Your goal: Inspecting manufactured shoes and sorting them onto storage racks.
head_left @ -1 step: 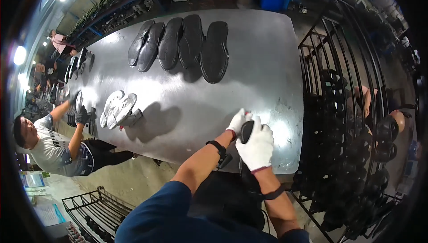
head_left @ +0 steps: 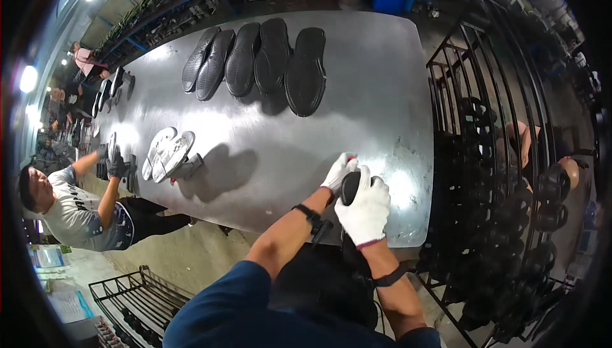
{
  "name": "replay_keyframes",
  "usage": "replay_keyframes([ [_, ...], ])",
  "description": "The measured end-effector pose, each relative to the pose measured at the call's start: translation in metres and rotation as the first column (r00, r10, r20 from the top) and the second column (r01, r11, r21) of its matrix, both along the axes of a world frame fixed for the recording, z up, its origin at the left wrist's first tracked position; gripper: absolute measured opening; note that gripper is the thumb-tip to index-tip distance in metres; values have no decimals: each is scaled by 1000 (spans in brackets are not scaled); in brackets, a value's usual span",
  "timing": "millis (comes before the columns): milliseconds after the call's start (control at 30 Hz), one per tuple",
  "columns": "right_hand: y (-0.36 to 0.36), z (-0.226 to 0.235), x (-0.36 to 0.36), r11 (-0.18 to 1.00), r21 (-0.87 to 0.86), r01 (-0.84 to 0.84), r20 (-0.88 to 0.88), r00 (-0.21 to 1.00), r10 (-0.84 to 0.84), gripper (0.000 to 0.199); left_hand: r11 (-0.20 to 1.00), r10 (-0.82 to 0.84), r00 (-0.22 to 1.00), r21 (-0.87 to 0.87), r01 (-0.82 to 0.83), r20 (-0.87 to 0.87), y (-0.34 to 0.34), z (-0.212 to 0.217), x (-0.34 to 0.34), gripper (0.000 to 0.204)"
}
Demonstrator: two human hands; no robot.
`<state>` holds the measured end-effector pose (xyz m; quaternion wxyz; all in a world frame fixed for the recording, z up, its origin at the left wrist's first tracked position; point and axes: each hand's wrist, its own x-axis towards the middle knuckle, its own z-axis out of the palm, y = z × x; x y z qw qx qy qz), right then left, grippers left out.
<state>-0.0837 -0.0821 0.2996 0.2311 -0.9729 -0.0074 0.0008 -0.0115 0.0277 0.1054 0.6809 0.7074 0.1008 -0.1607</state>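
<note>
Metal tabletop [head_left: 376, 93] spread beneath a rounded black piece [head_left: 349, 190], which the fingers of the right hand [head_left: 365, 211] clasped above the near edge. The left hand's [head_left: 339, 173] fingers curled beside it, their grip unclear; five black soles [head_left: 242, 61] lay well beyond.

Left arm: navy sleeve [head_left: 220, 297]; bare left forearm [head_left: 280, 241] slanting up and rightward; black wristband [head_left: 311, 215]. Left hand [head_left: 340, 173]: white-gloved, red-edged cuff, set slightly beyond its fellow, fingers partly hidden. Right arm: bare right forearm [head_left: 396, 306] slanting up and leftward; black band [head_left: 390, 276] below the wrist. Right hand [head_left: 364, 210]: white-gloved, red-edged cuff, back uppermost, fingers bent in a grip.
</note>
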Motion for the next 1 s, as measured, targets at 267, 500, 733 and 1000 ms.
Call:
replay_keyframes([
  [267, -112, -19, -192, 936, 197, -293, 305, 925, 226, 66, 998, -55, 922, -13, 64, 384, -46, 102, -160, 44],
  [500, -161, 20, -91, 963, 226, -144, 670, 741, -47, 50, 912, 251, 968, -329, -244, -22, -28, 93, -25, 56],
  [733, -118, -88, -131, 823, 489, 289, 62, 930, -363, 53, 676, 395, 816, -468, -569, -422, -37, -27, 6, 39],
  [1000, -62, -81, -145, 805, 538, 249, -160, 968, -192, 53, 893, 150, 963, -388, -229, -223, -15, -19, -31, 43],
])
